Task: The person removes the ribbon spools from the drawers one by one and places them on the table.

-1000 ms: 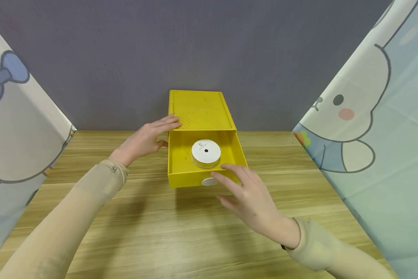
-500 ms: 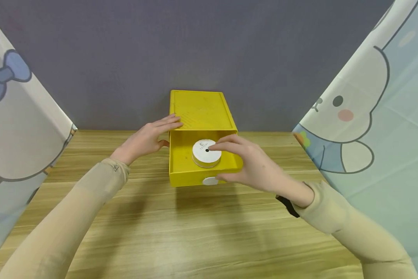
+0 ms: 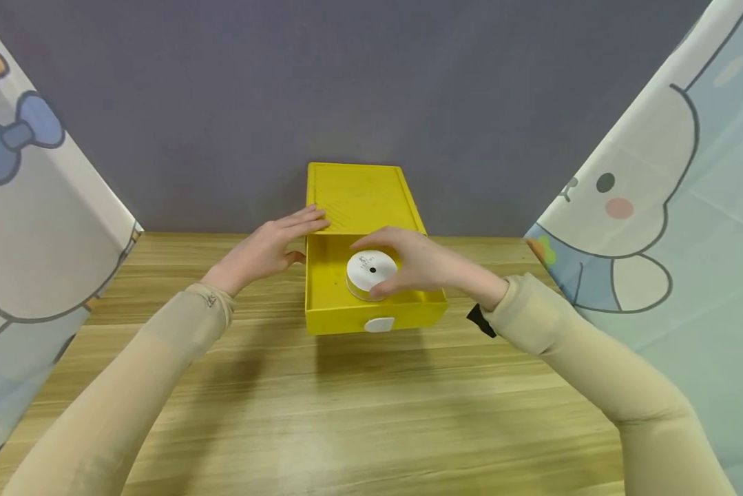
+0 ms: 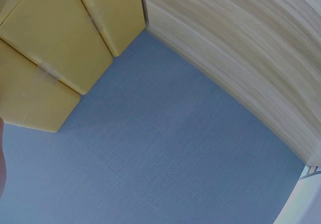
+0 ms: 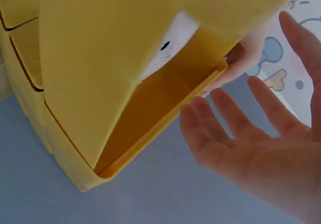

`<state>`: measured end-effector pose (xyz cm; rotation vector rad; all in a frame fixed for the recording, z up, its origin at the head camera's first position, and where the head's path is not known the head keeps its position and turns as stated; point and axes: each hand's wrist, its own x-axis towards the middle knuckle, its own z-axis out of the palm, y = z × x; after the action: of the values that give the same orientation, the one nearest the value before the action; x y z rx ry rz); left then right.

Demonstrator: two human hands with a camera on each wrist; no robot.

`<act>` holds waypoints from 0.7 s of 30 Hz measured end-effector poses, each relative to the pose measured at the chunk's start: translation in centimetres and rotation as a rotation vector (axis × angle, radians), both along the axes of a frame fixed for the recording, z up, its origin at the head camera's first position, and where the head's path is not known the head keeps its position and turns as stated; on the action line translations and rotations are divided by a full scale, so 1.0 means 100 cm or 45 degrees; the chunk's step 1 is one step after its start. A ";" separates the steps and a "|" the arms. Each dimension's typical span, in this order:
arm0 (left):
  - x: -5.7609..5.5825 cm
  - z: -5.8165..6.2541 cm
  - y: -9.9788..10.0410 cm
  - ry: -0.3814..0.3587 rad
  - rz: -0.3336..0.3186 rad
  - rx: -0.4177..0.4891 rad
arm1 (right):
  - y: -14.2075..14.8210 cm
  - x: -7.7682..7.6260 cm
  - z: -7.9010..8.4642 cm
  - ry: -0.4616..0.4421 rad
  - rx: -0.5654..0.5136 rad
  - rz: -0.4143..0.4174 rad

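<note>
A white round spool (image 3: 361, 272) with a small centre hole lies in the pulled-out drawer (image 3: 324, 289) of a yellow drawer box (image 3: 359, 193). My right hand (image 3: 417, 258) reaches over the drawer's right side, its fingers at the spool's far edge and its thumb over the near edge. In the right wrist view, the right hand's fingers (image 5: 235, 116) are spread apart beside the yellow drawer. My left hand (image 3: 266, 248) rests straight fingers on the box top, with the thumb by its left side. A white knob (image 3: 379, 324) sits on the drawer front.
The box stands on a wood-grain table (image 3: 272, 413) against a dark grey back wall (image 3: 222, 103). Cartoon-print cloths (image 3: 625, 262) hang on both sides. The box's yellow side panels (image 4: 55, 33) show in the left wrist view.
My right hand has moved from in front of the drawer, up and over it, to around the spool. The left hand stays on the box, and the view has shifted slightly.
</note>
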<state>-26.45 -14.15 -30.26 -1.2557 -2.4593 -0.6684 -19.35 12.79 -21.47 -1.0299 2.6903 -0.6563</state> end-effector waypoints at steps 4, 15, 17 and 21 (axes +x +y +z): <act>0.000 0.001 0.001 0.019 -0.006 0.004 | -0.005 -0.011 -0.001 -0.079 0.103 0.031; 0.002 0.001 0.000 0.044 0.003 0.007 | -0.016 -0.030 -0.001 -0.205 0.404 0.061; 0.003 0.001 0.000 0.050 -0.004 0.011 | -0.018 -0.032 -0.003 -0.215 0.455 0.070; 0.004 0.000 0.000 0.053 -0.007 0.017 | -0.023 -0.034 -0.005 -0.207 0.529 0.107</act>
<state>-26.06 -14.19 -30.24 -1.2592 -2.4144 -0.6523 -22.77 10.51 -21.96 -0.9248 2.4761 -0.1449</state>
